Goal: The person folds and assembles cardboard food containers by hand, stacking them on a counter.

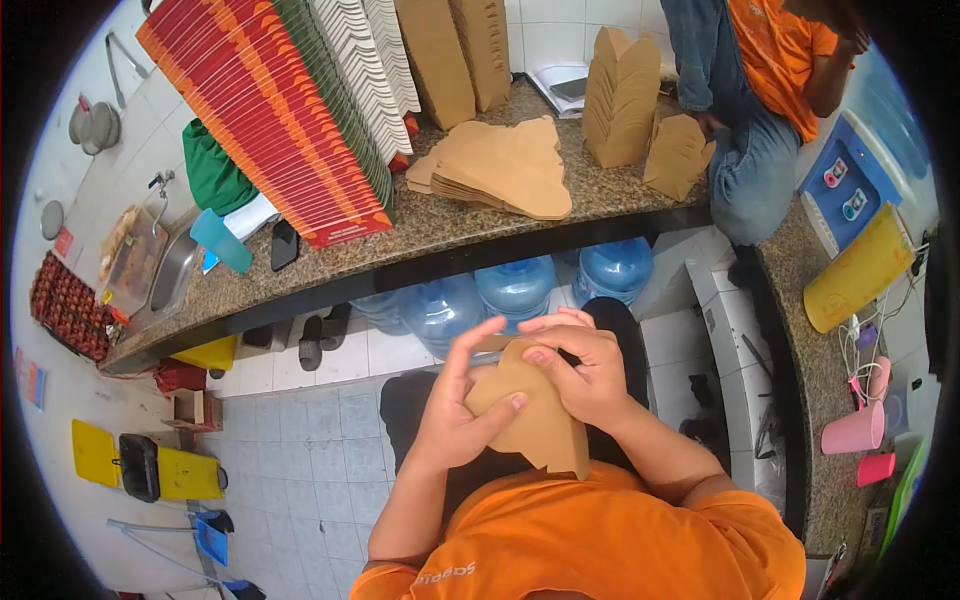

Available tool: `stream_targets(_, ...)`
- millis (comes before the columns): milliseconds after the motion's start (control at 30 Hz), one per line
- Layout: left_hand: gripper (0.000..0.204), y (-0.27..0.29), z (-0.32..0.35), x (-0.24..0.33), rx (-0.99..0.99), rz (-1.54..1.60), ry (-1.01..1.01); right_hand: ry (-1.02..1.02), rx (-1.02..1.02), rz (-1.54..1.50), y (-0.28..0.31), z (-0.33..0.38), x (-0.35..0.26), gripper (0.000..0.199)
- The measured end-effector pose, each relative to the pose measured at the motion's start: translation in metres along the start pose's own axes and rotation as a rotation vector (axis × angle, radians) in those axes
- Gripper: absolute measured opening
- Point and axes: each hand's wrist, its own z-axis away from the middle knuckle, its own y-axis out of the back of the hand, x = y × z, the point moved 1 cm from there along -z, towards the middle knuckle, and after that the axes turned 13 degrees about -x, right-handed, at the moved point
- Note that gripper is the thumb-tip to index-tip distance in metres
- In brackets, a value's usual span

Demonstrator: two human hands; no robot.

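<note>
Over my lap I hold a brown cardboard box piece (540, 405), partly folded, with notched flaps at its lower edge. My left hand (465, 400) grips its left side, thumb pressed on the face and fingers behind. At the upper right edge, my right hand (585, 370) pinches the board, its thumb on top. A stack of flat cardboard blanks (500, 170) lies on the granite counter (430, 240) in front of me. Folded brown boxes, nested in an upright stack (620, 100), stand to its right beside a smaller folded box group (677, 155).
A tall stack of red printed boxes (265, 120) fills the counter's left, near a phone (285, 245) and a blue cup (220, 240). Large water bottles (515, 285) stand below the counter. Another person (745, 110) sits on the counter at the far right, near a water dispenser (850, 185).
</note>
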Motion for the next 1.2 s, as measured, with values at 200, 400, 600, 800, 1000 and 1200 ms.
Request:
stream_targets(200, 0.045, 0.003, -0.006, -0.004, 0.146, -0.561, -0.044, 0.164, 0.053, 0.143, 0.007, -0.001, -0.002, 0.010)
stream_targets(400, 0.041, 0.001, -0.009, -0.003, 0.343, -0.221, -0.142, 0.199, 0.132, 0.162, 0.009, -0.007, -0.018, 0.013)
stream_targets(600, 0.040, 0.008, -0.012, -0.003, 0.429, -0.045, -0.144, 0.221, 0.141, 0.031, 0.000, 0.002, 0.006, 0.014)
stream_targets(800, 0.050, 0.027, 0.002, -0.021, 0.147, 0.304, 0.265, 0.242, 0.060, 0.003, 0.002, 0.004, -0.004, 0.018)
stream_targets(1000, 0.055, 0.025, 0.009, -0.009, 0.055, 0.200, 0.251, 0.457, -0.292, 0.236, 0.013, 0.011, -0.007, 0.014)
stream_targets(1200, 0.049, 0.019, 0.014, 0.006, 0.035, 0.218, 0.256, 0.445, -0.424, 0.064, 0.035, 0.004, -0.038, 0.010)
